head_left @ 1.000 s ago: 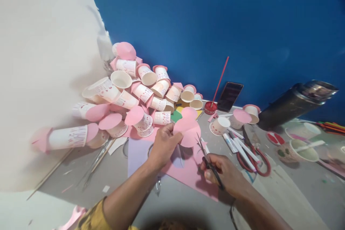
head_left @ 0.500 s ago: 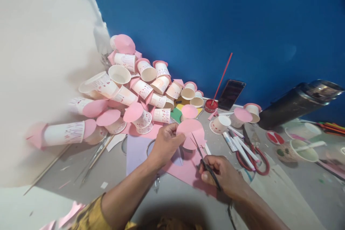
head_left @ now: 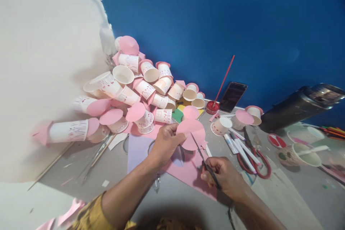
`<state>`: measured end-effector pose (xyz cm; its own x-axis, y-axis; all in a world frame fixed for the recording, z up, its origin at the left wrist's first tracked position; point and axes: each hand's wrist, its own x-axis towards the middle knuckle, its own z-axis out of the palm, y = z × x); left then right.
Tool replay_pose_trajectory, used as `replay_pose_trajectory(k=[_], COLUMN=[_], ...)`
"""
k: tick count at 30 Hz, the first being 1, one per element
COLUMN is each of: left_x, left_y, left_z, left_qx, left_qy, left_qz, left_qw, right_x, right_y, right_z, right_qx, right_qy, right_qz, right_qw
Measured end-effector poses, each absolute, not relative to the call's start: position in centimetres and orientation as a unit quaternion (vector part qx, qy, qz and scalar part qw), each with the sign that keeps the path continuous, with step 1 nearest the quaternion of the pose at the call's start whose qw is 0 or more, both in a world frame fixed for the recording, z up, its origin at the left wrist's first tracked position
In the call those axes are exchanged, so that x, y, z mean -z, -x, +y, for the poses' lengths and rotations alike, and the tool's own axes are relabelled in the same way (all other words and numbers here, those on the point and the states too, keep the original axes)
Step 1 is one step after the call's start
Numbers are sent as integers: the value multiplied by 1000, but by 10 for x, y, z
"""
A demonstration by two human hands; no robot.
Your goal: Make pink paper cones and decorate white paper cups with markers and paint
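Note:
A round pink paper disc (head_left: 194, 129) is pinched at its left edge between the thumb and fingers of my left hand (head_left: 167, 145). My right hand (head_left: 225, 176) grips a pair of dark-handled scissors (head_left: 201, 152), whose blades lie over the disc with the tips near its middle. The blades look nearly together. Under both hands lie a pink paper sheet (head_left: 185, 178) and a lilac sheet (head_left: 137, 152). Just behind the disc stands a cup with a pink round top (head_left: 191, 112).
Decorated paper cups (head_left: 125, 95) with pink paper tops are heaped at the back left. To the right lie white markers (head_left: 244, 154), red-handled scissors (head_left: 265, 165), a phone (head_left: 233, 96) and a dark flask (head_left: 293, 106). Paintbrushes (head_left: 99, 154) rest on the left, with paper scraps (head_left: 71, 210) nearer.
The scissor blades appear closer together at the disc, which both hands still hold in nearly the same place. The whole view has shifted slightly.

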<state>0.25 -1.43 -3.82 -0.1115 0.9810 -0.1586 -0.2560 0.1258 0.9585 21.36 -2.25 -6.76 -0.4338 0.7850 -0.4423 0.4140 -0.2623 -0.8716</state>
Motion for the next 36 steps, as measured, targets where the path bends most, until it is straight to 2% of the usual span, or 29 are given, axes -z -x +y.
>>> replay_pose_trajectory(k=[6, 36], left_x=[42, 38], left_y=[-2, -2], left_z=[-14, -17], left_qx=[-557, -558], left_qy=[-339, -315], left_qz=[475, 461], left_qw=[590, 614], right_x=[70, 64], right_y=[-214, -211], right_z=[-22, -24], right_qx=[-610, -598], right_qy=[504, 500], right_qz=[-589, -604], right_qw=[165, 166])
